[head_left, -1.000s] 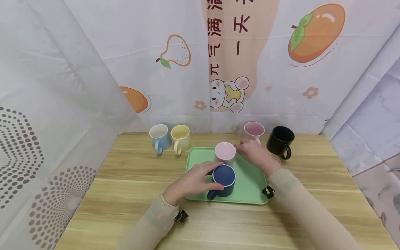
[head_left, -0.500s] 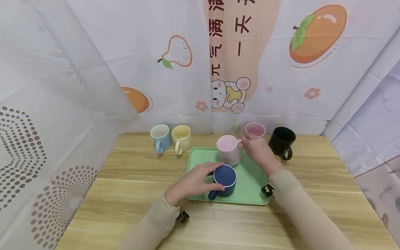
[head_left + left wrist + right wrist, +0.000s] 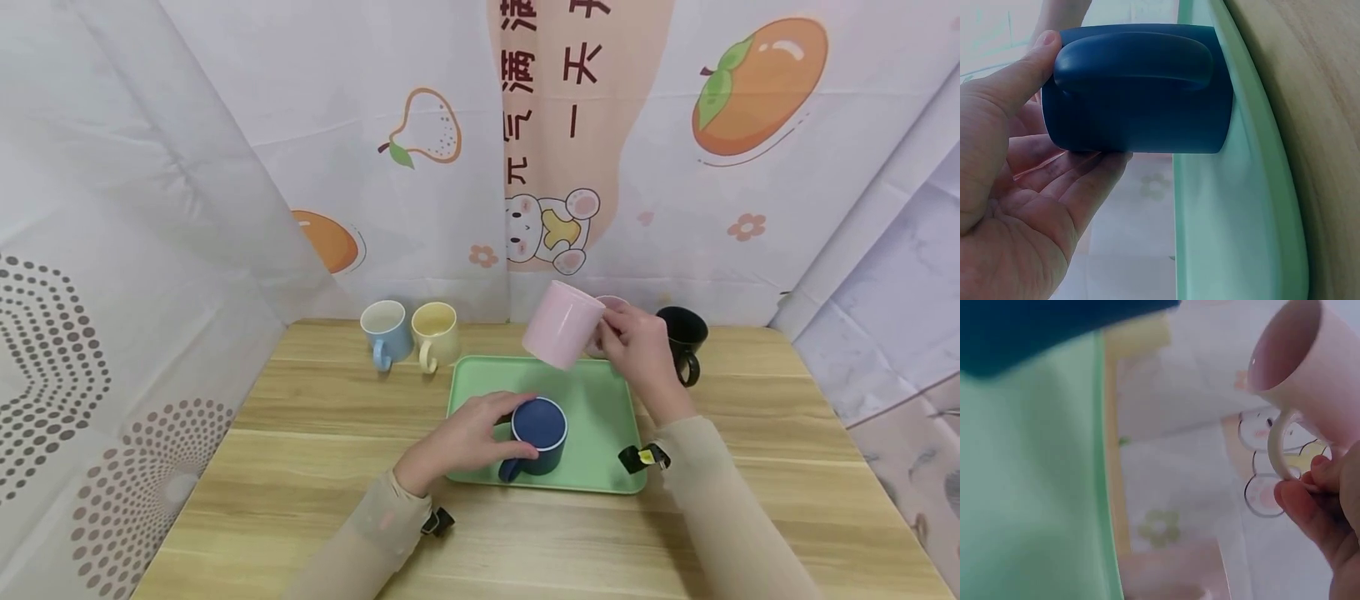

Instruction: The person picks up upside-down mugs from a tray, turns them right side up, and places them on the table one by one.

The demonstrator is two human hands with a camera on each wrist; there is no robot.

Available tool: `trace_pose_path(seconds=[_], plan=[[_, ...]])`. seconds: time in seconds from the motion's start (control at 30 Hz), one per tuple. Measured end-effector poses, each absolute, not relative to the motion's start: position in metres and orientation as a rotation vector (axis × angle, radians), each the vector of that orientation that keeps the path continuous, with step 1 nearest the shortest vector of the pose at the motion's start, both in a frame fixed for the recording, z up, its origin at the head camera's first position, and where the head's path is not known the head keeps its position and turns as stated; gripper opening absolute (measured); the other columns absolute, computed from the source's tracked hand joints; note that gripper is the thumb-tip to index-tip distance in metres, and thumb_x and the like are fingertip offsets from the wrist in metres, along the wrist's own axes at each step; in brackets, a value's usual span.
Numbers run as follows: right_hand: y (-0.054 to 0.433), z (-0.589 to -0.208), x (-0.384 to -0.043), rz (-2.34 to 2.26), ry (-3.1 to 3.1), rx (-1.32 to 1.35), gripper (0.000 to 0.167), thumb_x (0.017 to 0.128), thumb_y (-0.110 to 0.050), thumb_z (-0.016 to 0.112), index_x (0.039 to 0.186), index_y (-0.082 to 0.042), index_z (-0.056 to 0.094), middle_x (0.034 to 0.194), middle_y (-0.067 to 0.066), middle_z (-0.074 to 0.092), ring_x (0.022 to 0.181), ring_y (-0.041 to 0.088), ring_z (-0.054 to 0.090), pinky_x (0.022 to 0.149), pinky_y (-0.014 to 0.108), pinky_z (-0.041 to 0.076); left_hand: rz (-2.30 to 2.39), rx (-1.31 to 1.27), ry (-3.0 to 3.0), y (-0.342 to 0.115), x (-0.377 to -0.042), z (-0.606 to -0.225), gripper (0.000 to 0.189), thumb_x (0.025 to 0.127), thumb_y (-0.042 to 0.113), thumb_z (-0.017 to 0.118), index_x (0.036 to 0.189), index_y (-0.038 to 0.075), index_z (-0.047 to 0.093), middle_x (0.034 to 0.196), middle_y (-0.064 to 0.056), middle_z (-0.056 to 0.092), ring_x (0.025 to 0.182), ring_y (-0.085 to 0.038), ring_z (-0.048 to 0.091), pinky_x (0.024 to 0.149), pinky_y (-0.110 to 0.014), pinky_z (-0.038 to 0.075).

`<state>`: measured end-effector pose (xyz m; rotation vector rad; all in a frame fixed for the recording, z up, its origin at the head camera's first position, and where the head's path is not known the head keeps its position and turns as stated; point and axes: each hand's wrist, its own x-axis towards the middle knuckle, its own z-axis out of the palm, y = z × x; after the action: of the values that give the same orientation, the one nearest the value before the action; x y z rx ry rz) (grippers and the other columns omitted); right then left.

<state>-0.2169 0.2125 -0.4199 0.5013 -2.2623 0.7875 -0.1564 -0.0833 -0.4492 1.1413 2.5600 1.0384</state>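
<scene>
My right hand (image 3: 641, 346) pinches a light pink mug (image 3: 562, 325) by its handle (image 3: 1279, 447). That mug hangs tilted in the air above the back of a green tray (image 3: 480, 375). On the tray's front half stands a navy blue mug (image 3: 538, 446), its round blue top edged in white. My left hand (image 3: 468, 437) grips this mug near the top, thumb on one side and fingers on the other. The left wrist view shows the thumb beside the navy handle (image 3: 1135, 59) and the fingers on the opposite side.
At the table's (image 3: 315, 467) back left are a blue mug (image 3: 388, 333) and a yellow mug (image 3: 437, 333). Another pink mug (image 3: 611, 301), partly hidden by my right hand, stands behind the tray. A black mug (image 3: 684, 333) stands to its right. A printed curtain (image 3: 420, 208) hangs behind.
My right hand has lifted the light pink mug off the tray by its handle, up and slightly to the right, tilting it. The left hand and the navy mug stay in place.
</scene>
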Motion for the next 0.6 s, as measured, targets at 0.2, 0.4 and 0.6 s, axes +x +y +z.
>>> trace_pose_path(seconds=[0.2,0.4,0.6], plan=[[0.2,-0.424,-0.205,1.054,-2.222,0.395,0.015,0.094,0.011,0.073,0.084,0.005,0.082,0.076,0.014,0.076,0.059,0.022,0.068,0.061,0.01,0.052,1.056,1.148,2.557,-0.084,-0.156,-0.45,0.079,0.094,0.039,0.089,0.158,0.006,0.057,0.153,-0.011,0.064,0.139,-0.024,0.062,0.115,-0.042,0.052],[0.188,-0.43,-0.194,1.52,-2.22,0.251,0.021,0.102,0.006,0.067,0.087,0.004,0.082,0.071,0.016,0.075,0.058,0.008,0.07,0.059,0.016,0.058,1.066,1.145,2.557,-0.084,-0.156,-0.451,0.079,0.094,0.039,0.089,0.157,0.005,0.058,0.152,-0.01,0.065,0.139,-0.023,0.063,0.116,-0.041,0.052],[0.18,-0.44,-0.187,1.955,-2.076,0.126,0.018,0.104,0.007,0.064,0.099,0.018,0.077,0.071,0.014,0.075,0.059,0.011,0.072,0.063,0.028,0.065,1.081,1.14,2.556,-0.084,-0.156,-0.452,0.078,0.094,0.041,0.089,0.158,0.009,0.058,0.149,-0.008,0.067,0.136,-0.02,0.064,0.114,-0.039,0.053]])
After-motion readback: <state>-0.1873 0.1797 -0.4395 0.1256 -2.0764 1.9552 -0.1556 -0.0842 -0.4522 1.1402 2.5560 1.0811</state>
